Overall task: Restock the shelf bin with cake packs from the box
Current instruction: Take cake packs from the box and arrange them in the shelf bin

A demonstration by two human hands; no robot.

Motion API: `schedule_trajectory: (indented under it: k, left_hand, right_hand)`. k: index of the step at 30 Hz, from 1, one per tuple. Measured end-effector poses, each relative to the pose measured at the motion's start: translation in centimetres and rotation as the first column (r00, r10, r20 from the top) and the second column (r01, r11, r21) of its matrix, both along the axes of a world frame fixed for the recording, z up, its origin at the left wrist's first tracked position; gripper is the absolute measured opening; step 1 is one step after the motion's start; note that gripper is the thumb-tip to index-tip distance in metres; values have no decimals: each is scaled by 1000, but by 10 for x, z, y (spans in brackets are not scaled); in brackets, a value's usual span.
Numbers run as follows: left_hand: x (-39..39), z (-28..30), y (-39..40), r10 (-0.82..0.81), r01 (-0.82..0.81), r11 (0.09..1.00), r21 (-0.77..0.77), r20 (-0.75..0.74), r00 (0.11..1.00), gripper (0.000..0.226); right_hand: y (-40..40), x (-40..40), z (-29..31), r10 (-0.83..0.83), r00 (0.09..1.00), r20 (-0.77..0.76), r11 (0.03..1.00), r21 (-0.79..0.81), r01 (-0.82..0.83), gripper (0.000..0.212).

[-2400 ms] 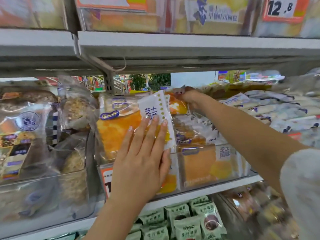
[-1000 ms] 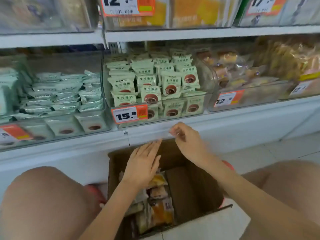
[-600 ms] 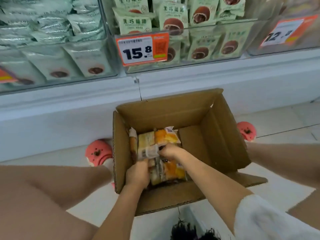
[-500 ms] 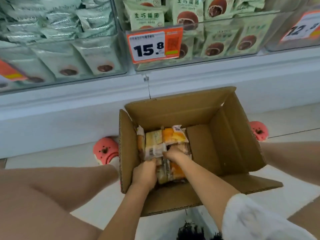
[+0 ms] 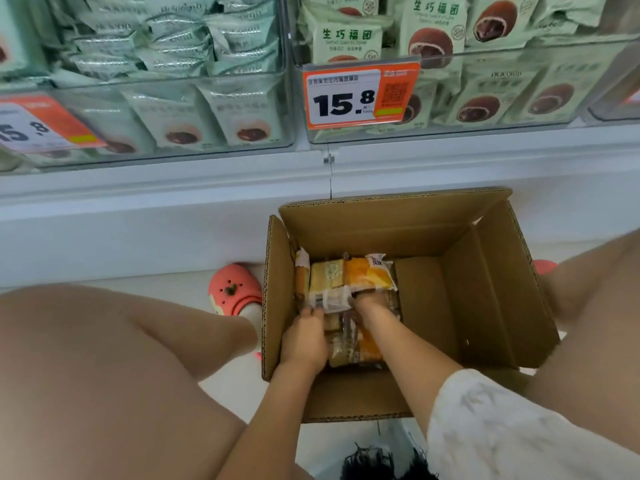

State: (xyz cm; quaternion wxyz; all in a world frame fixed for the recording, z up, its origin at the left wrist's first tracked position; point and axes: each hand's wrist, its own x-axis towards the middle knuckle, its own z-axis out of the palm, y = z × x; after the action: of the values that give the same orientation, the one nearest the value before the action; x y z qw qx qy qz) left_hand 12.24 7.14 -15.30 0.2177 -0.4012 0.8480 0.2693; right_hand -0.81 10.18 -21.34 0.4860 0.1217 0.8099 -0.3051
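The top cake pack [image 5: 349, 282] is grasped at its near edge by the fingers of the left hand [image 5: 304, 336] and, apparently, the right hand [image 5: 369, 304], so that it can be lifted whole. It lies on 1 stack against the left wall of the box [image 5: 485, 271]; open room is available on the right.

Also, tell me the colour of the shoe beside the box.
Coral pink shoe, left of the cardboard box; head view.
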Motion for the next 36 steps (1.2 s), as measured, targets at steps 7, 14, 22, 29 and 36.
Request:
schedule_trajectory:
  k: [7, 14, 22, 29, 36]
  left_hand:
    - [0, -2, -5, 84, -73, 995, 61, -211, 974, 69]
    - [-23, 31, 8, 477, -353, 879, 321, -571, 668, 7]
    - [-40, 93, 13, 869, -133, 371, 919, -293, 399, 49]
    - [-44, 120, 28, 884, -158, 408, 899, -346, 315, 41]
    - [-52, 125, 34, 820, -260, 572, 778, -529, 219, 55]
  right_hand:
    - [-1, 9, 47, 39, 967, -251, 971, -219, -96, 11]
    - [32, 19, 133, 88, 892, -442, 773, -535, -342, 9]
    - [93, -43, 196, -22, 795, -606, 765, -521, -377, 23]
    - [102, -37, 208, -248, 769, -589, 719, -644, -261, 30]
    - [104, -36, 207, -396, 471, -788, 762, -568, -311, 24]
